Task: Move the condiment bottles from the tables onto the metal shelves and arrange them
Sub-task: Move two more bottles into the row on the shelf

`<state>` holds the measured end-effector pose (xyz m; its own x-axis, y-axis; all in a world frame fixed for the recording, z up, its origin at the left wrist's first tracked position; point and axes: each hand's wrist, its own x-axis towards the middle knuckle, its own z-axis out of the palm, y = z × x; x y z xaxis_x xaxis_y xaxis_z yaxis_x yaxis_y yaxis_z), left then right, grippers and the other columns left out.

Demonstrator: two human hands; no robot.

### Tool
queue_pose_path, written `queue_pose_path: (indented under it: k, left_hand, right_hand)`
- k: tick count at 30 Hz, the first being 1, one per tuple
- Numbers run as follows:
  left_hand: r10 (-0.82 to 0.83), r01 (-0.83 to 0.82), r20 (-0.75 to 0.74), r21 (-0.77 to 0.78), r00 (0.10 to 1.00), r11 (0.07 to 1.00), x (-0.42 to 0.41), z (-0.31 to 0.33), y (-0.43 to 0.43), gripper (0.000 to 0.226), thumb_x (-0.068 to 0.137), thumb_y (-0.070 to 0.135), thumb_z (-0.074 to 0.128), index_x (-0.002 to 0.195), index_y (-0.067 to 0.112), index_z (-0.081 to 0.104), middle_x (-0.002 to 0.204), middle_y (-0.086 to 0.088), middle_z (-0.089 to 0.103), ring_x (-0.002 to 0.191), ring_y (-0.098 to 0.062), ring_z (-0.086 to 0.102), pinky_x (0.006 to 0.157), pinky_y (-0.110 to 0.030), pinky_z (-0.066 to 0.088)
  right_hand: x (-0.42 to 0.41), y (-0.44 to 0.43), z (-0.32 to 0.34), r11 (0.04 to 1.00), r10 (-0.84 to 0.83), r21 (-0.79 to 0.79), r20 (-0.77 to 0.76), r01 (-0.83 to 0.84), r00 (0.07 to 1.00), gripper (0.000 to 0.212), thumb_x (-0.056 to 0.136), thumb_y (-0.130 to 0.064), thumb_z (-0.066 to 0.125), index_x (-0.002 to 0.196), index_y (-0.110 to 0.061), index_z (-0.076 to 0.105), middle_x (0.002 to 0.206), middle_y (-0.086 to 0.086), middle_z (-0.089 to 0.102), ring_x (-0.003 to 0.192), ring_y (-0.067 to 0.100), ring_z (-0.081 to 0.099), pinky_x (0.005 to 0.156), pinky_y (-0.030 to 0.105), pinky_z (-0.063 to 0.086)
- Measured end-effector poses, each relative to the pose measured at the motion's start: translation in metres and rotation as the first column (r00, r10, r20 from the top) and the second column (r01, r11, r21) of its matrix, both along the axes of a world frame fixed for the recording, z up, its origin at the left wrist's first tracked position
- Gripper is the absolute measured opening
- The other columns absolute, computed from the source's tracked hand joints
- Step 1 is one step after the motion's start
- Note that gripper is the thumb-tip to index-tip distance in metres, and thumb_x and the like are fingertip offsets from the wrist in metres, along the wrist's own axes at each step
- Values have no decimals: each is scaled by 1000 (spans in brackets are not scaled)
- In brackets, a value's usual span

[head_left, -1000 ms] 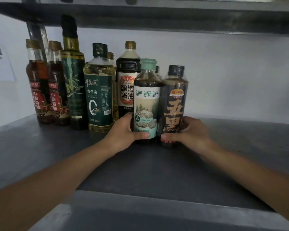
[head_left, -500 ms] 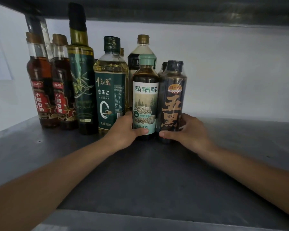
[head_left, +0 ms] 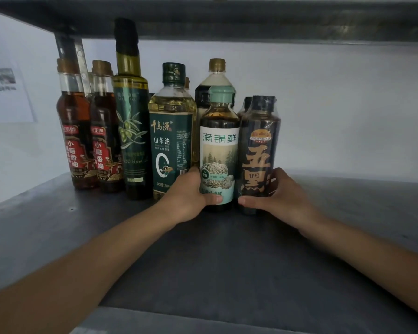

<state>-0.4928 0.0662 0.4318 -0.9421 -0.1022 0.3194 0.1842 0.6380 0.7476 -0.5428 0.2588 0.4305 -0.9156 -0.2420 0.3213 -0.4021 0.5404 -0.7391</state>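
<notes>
On the metal shelf my left hand grips the base of a dark sauce bottle with a mint-green cap and pale label. My right hand grips the base of a black-wrapped bottle with large orange characters right beside it. Both bottles stand upright on the shelf and touch each other. To their left stands a row: a yellow camellia oil bottle, a tall olive oil bottle and two red-labelled sesame oil bottles. A soy sauce bottle stands behind.
The shelf above hangs low over the bottle tops. A white wall closes the back. A metal upright runs behind the sesame oil bottles. Bare shelf surface stretches to the right of my right hand.
Both hands have slid the two bottles back and left, closer to the camellia oil bottle and in front of the soy sauce bottle. My view has moved nearer.
</notes>
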Motion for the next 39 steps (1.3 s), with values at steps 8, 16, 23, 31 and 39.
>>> queue_pose_path:
  k: [8, 16, 23, 31, 39]
  left_hand:
    - [44, -44, -36, -10, 998, 999, 9, -1, -1, 63, 75, 15, 78, 130, 10, 47, 130, -1, 59, 117, -11, 54, 97, -21, 41]
    - [48, -48, -94, 6, 994, 999, 9, -2, 4, 64, 76, 17, 77, 130, 12, 44, 130, 1, 57, 117, -10, 54, 95, -18, 40]
    - [44, -42, -84, 20, 996, 999, 4, -5, 5, 60, 80, 15, 74, 131, 6, 43, 132, -4, 57, 121, -15, 53, 104, -30, 41]
    - [44, -43, -87, 4, 995, 999, -1, -9, 3, 58, 81, 17, 73, 131, 7, 43, 132, -3, 56, 121, -14, 52, 103, -26, 40]
    - [72, -73, -101, -10, 992, 997, -5, -11, 6, 59, 84, 17, 70, 133, 6, 37, 137, -5, 52, 125, -16, 49, 98, -18, 35]
  right_hand:
    - [-1, 5, 0, 995, 61, -85, 82, -54, 995, 60, 64, -35, 84, 111, -24, 49, 104, -8, 59, 96, 10, 57, 76, 27, 45]
    - [1, 2, 3, 978, 99, -187, 42, -89, 994, 65, 70, -22, 82, 125, -24, 48, 114, -6, 60, 107, 15, 57, 95, 37, 48]
    - [-3, 3, 4, 979, 36, -199, 33, -29, 999, 64, 72, -20, 81, 126, -20, 46, 106, -7, 54, 97, 14, 54, 76, 24, 43]
    - [-12, 22, 4, 971, -19, -235, 49, 30, 999, 58, 70, -13, 81, 118, -20, 50, 104, -4, 58, 95, 17, 57, 80, 30, 46]
    - [-39, 31, -1, 970, -145, -197, -3, 142, 989, 62, 72, -12, 80, 127, -12, 51, 120, 5, 58, 108, 25, 57, 92, 39, 48]
